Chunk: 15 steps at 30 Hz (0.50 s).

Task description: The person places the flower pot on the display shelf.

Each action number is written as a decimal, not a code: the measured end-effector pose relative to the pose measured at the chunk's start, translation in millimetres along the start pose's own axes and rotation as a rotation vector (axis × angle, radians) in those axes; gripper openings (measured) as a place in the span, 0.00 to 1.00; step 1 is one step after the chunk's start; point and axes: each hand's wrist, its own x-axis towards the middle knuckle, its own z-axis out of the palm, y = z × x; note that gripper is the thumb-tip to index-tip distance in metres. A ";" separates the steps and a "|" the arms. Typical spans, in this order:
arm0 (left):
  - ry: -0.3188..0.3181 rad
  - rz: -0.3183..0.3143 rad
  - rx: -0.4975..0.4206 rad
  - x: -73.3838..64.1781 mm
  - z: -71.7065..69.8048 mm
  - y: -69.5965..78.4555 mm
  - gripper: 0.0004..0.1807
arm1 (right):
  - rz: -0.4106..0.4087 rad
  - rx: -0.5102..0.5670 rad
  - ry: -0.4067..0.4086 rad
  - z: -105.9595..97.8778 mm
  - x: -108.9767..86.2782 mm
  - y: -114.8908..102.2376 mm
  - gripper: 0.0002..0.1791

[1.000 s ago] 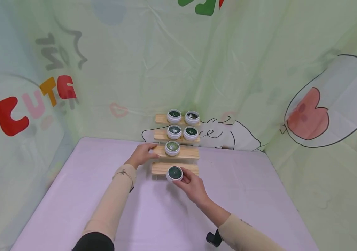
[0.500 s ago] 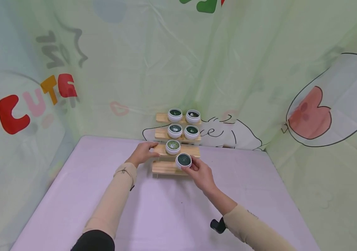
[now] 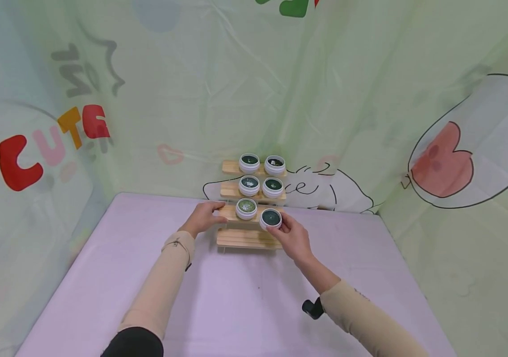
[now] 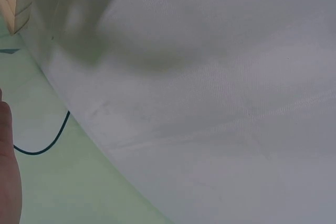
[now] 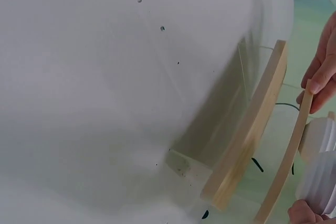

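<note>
A tiered wooden display stand (image 3: pixel 247 239) stands at the back of the table in the head view. My left hand (image 3: pixel 202 218) pinches the left end of its second tier from the bottom; the right wrist view shows thumb and fingers on that board (image 5: pixel 286 169). On this tier's left half sits a white round jar with mottled green contents (image 3: pixel 247 208). Just right of it, my right hand (image 3: pixel 295 241) grips another white jar with dark green contents (image 3: pixel 271 218) by its side. Whether that jar touches the board, I cannot tell.
Two white jars (image 3: pixel 249 185) stand on the tier above, and two more (image 3: pixel 274 165) on the top tier. A pale lilac cloth covers the table (image 3: pixel 236 307). Printed curtains (image 3: pixel 169 99) hang close behind the stand and at both sides.
My right hand has carried the dark green jar from in front of the bottom tier up and rightward to beside the mottled green jar. My left hand stays on the stand.
</note>
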 end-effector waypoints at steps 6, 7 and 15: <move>-0.002 0.003 0.000 0.3 -1.7 1.4 0.34 | -0.009 -0.007 0.017 0.2 8.3 5.1 0.36; -0.001 0.006 -0.003 0.5 -1.8 1.0 0.34 | -0.008 -0.005 0.019 0.9 9.8 6.0 0.36; 0.005 0.022 -0.008 5.5 3.8 -9.5 0.35 | 0.002 -0.021 0.042 8.5 20.9 11.8 0.35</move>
